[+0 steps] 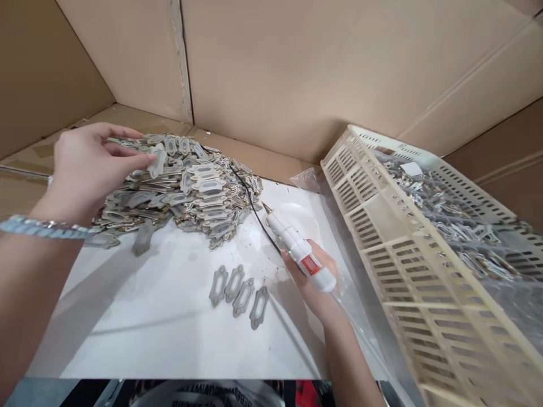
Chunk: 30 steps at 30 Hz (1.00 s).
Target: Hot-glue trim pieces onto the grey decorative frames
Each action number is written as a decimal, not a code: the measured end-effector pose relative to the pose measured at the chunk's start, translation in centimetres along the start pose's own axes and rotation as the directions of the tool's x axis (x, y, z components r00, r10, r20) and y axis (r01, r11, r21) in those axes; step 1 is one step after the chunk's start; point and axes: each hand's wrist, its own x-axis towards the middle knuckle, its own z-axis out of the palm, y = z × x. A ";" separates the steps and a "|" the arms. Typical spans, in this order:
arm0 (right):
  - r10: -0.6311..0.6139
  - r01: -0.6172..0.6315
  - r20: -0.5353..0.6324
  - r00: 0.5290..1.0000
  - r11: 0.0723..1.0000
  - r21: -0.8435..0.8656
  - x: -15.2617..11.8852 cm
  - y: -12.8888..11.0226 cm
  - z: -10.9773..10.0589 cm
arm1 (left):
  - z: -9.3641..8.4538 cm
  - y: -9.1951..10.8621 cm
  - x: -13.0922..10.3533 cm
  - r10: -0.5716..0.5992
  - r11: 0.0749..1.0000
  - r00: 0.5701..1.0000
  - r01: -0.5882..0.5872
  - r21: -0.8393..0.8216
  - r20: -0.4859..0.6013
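Observation:
My left hand (91,164) is at the left side of a heap of small frame-shaped metal plates (207,186). Its thumb and fingers pinch one grey frame-shaped plate (158,160) just above the heap. Right of centre, my right hand (314,277) is wrapped round a white glue gun (292,240) with a pointed copper-coloured nozzle and a red patch. The nozzle points up and left, toward the heap. Several separate frame-shaped plates (244,297) lie side by side on the white tabletop (169,316), in front of the heap.
A cream slatted plastic crate (382,243) on the right holds bagged metal pieces (441,203). A black cord (258,217) runs from the glue gun toward the heap. Cardboard walls (297,73) enclose the back and sides. A clear plastic scrap (306,179) lies near the crate.

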 end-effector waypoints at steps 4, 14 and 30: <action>-0.010 0.010 0.001 1.000 1.000 -0.014 0.2 0.1 0.1 | 0.4 0.5 1.9 0.033 0.989 0.998 -0.041 0.141 0.060; 0.007 -0.007 -0.020 1.000 1.000 0.010 0.2 0.3 0.1 | -0.4 2.4 1.3 0.154 0.965 0.987 -0.162 0.205 0.053; 0.002 -0.002 -0.027 1.000 1.000 -0.007 0.4 0.4 -0.1 | 3.8 -0.6 -10.3 0.392 0.687 0.130 -0.700 -0.196 0.911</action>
